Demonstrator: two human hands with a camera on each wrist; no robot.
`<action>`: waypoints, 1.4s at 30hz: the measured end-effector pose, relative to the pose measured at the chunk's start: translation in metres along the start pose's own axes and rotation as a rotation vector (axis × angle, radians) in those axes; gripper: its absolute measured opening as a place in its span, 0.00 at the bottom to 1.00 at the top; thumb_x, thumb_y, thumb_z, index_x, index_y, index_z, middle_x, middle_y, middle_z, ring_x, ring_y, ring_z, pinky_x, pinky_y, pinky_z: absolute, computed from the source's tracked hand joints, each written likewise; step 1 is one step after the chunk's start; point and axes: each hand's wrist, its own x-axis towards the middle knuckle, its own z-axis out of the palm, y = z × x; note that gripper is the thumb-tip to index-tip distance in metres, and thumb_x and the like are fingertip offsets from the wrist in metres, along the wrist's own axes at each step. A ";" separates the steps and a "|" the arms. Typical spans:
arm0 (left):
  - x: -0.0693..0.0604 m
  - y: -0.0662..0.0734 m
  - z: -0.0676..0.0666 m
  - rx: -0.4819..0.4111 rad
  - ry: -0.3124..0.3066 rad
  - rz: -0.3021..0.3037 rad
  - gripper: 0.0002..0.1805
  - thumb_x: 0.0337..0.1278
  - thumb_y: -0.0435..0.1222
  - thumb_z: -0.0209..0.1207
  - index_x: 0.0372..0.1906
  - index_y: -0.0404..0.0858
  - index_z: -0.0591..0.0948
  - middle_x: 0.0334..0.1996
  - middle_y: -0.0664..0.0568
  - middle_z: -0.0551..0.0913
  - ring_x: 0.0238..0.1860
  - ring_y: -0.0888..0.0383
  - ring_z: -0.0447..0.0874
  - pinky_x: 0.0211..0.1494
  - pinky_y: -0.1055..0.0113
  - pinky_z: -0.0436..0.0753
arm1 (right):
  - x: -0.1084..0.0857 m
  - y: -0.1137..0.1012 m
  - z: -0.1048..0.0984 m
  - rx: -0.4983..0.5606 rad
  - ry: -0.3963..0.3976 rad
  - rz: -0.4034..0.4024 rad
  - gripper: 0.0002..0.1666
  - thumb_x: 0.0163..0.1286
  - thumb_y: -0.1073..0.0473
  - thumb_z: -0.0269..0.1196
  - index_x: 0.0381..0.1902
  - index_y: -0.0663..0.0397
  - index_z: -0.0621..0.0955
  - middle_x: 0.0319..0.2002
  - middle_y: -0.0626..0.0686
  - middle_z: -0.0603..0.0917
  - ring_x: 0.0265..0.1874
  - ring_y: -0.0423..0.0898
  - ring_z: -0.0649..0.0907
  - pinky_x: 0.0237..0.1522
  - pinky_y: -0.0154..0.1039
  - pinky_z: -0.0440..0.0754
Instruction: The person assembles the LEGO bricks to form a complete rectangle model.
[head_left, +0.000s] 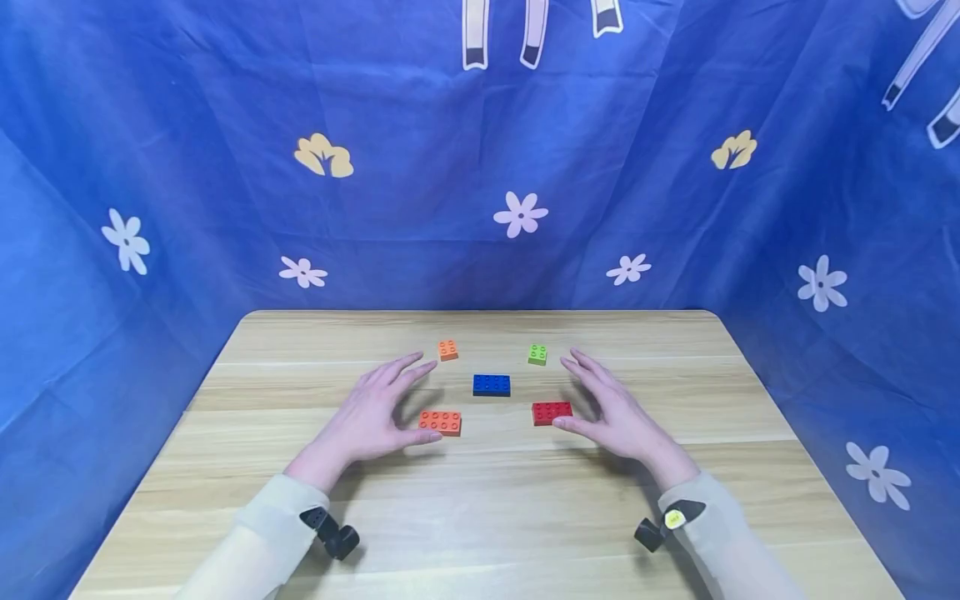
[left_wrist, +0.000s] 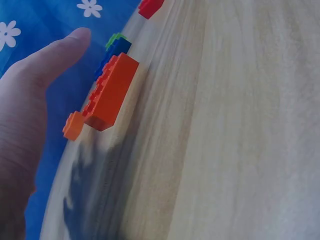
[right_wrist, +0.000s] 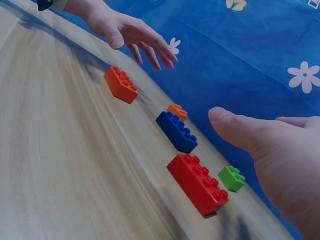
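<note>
In the head view my left hand (head_left: pixel 378 417) hovers over the table, fingers spread, nearest the long orange brick (head_left: pixel 441 422). The right wrist view shows this hand raised above that brick without touching it. My right hand (head_left: pixel 618 417) is held out with straight fingers beside the red brick (head_left: pixel 551 412); its thumb (right_wrist: pixel 235 127) stays apart from the brick in the right wrist view. Between the hands lies a dark blue brick (head_left: pixel 491 384). Farther back sit a small orange brick (head_left: pixel 447 350) and a small green brick (head_left: pixel 537 354). Neither hand holds anything.
The bricks lie studs up on a light wooden table (head_left: pixel 480 517). A blue patterned cloth (head_left: pixel 420 167) hangs behind the table and along both sides. Both wrists carry small dark camera mounts (head_left: pixel 330 532) over light sleeves.
</note>
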 end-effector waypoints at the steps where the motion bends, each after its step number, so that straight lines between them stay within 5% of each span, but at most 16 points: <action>1: 0.000 0.000 0.001 -0.016 -0.001 0.000 0.62 0.45 0.79 0.64 0.83 0.53 0.64 0.83 0.51 0.58 0.79 0.40 0.60 0.74 0.29 0.59 | 0.000 0.001 0.001 0.010 -0.003 0.005 0.56 0.66 0.33 0.74 0.84 0.41 0.63 0.84 0.48 0.55 0.81 0.55 0.59 0.74 0.66 0.62; 15: 0.001 -0.001 0.012 -0.200 -0.012 -0.034 0.58 0.44 0.72 0.73 0.79 0.49 0.70 0.78 0.51 0.68 0.78 0.47 0.63 0.77 0.35 0.58 | 0.001 0.014 0.015 0.139 -0.012 0.027 0.50 0.64 0.39 0.77 0.76 0.55 0.74 0.78 0.50 0.69 0.77 0.52 0.67 0.77 0.58 0.62; 24: 0.002 -0.003 0.021 -0.326 -0.020 -0.042 0.54 0.43 0.65 0.78 0.75 0.44 0.75 0.73 0.53 0.74 0.74 0.47 0.69 0.76 0.38 0.64 | 0.001 0.024 0.028 0.200 0.040 -0.041 0.43 0.61 0.51 0.82 0.69 0.62 0.80 0.69 0.54 0.80 0.69 0.54 0.77 0.72 0.55 0.71; 42: -0.002 -0.004 0.028 -0.407 -0.047 -0.074 0.29 0.53 0.55 0.78 0.56 0.45 0.90 0.55 0.57 0.89 0.62 0.50 0.83 0.71 0.47 0.74 | 0.003 0.029 0.042 0.206 0.022 0.045 0.28 0.66 0.52 0.78 0.60 0.59 0.87 0.60 0.55 0.86 0.64 0.56 0.81 0.69 0.57 0.74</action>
